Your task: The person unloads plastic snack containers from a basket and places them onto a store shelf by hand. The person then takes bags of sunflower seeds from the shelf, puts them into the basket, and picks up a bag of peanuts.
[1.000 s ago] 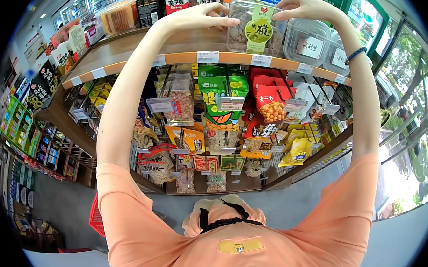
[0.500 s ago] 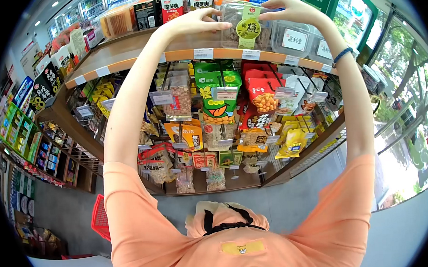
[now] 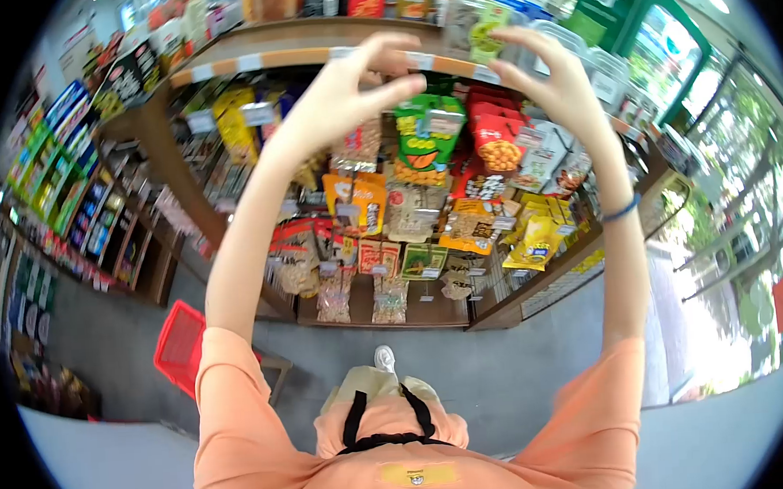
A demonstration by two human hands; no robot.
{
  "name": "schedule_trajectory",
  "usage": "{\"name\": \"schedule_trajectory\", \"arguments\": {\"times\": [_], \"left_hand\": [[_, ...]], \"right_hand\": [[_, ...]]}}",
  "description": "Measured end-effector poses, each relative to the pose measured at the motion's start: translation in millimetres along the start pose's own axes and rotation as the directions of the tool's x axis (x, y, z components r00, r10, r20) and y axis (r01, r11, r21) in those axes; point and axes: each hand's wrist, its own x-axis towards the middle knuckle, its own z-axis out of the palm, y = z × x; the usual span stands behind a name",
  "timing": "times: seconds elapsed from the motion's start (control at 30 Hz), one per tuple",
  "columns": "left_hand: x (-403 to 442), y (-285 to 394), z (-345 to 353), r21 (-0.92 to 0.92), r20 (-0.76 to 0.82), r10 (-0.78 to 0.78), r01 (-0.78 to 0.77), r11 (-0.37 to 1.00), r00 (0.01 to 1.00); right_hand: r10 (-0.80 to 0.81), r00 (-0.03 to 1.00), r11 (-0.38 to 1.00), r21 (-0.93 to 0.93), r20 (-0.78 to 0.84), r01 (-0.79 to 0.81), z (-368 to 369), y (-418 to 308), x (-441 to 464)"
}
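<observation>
My left hand (image 3: 345, 95) hovers in front of the top shelf's edge, thumb and fingers apart, holding nothing. My right hand (image 3: 552, 70) is also open, its thumb and fingers curved toward the left. Between and just behind the hands, a clear plastic container with a green label (image 3: 489, 29) stands on the top shelf (image 3: 301, 41). From this angle, the right fingertips overlap its edge; whether they touch is unclear. Below my hands hangs a green snack bag (image 3: 428, 132), with red snack bags (image 3: 498, 141) to its right.
More clear containers (image 3: 608, 75) stand right of my right hand. Lower hooks carry orange bags (image 3: 355, 202) and yellow bags (image 3: 537, 237). A red basket (image 3: 181, 346) is on a stool at the lower left. Glass and greenery (image 3: 751, 181) lie to the right.
Both hands have come away from the green-labelled container and drawn back and lower, the left one farther from it. The view has shifted, showing more floor, the basket and a shoe.
</observation>
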Motion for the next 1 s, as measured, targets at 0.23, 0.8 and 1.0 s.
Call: {"name": "schedule_trajectory", "arguments": {"times": [0.23,0.8,1.0], "left_hand": [[-245.8,6.9,10.6,-0.356,0.391,-0.509,0.636,0.685,0.767],[-575.7,-86.6,31.5,-0.159,-0.002,-0.999,0.986,0.042,0.042],[-629.2,-117.3,-2.7,-0.039,-0.045,-0.997,0.997,-0.062,-0.064]], "right_hand": [[-0.094,0.946,0.910,0.413,0.310,-0.045,108.5,-134.0,-97.8],[-0.250,0.080,0.784,0.250,0.965,-0.568,367.0,-372.0,-227.0],[-0.345,0.293,0.535,0.444,0.891,-0.719,503.1,-483.8,-158.7]]}}
